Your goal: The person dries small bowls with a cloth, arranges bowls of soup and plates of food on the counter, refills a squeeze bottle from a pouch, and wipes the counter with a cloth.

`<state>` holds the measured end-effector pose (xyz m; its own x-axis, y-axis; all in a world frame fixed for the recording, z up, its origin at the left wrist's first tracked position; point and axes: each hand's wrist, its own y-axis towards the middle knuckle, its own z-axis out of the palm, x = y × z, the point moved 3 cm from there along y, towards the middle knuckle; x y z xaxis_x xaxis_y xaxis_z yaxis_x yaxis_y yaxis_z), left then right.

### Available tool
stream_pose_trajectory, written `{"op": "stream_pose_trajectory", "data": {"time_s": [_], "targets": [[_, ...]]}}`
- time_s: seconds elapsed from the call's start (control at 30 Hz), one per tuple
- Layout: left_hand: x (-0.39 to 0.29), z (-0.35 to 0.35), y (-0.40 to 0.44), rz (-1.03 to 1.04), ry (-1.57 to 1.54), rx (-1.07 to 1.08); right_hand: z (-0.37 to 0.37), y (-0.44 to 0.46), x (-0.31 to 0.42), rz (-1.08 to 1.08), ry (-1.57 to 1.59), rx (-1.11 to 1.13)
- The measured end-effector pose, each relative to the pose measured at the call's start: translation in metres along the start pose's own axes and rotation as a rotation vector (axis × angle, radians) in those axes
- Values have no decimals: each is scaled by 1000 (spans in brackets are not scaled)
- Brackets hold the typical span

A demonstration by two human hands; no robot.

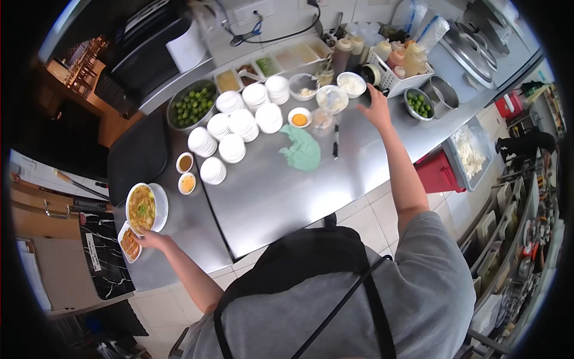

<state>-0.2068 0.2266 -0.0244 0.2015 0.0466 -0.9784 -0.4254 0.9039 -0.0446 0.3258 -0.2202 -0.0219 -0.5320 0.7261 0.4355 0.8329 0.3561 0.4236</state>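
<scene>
Soup bowl (128,206) at left grip (153,239)

Bowl just beyond your left grip, which touches its near rim; whether clasped, unclear. Looks well filled with soup (141,203): keep it level. Beside the same grip: white dish (140,254) of browned pieces (129,244). Your right grip (376,109), fingers spread, nothing held, near a white bowl (353,94) of pale food (351,83).

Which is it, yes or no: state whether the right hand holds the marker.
No; the marker lies on the counter apart from the right hand.

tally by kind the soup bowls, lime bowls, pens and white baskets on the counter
Soup bowl: 1
Lime bowls: 2
Pen: 1
White basket: 1
Total: 5
</scene>
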Motion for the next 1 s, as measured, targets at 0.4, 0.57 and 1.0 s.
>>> {"op": "stream_pose_trajectory", "data": {"time_s": [0.4,0.57,1.0], "targets": [[23,208,-506,918,370,1705,75,124,-50,-273,-268,691],[76,310,-517,991,815,1620,62,108,-50,-259,-288,708],[113,356,-499,1232,1443,1851,-48,-53,-81,-137,36,547]]}}
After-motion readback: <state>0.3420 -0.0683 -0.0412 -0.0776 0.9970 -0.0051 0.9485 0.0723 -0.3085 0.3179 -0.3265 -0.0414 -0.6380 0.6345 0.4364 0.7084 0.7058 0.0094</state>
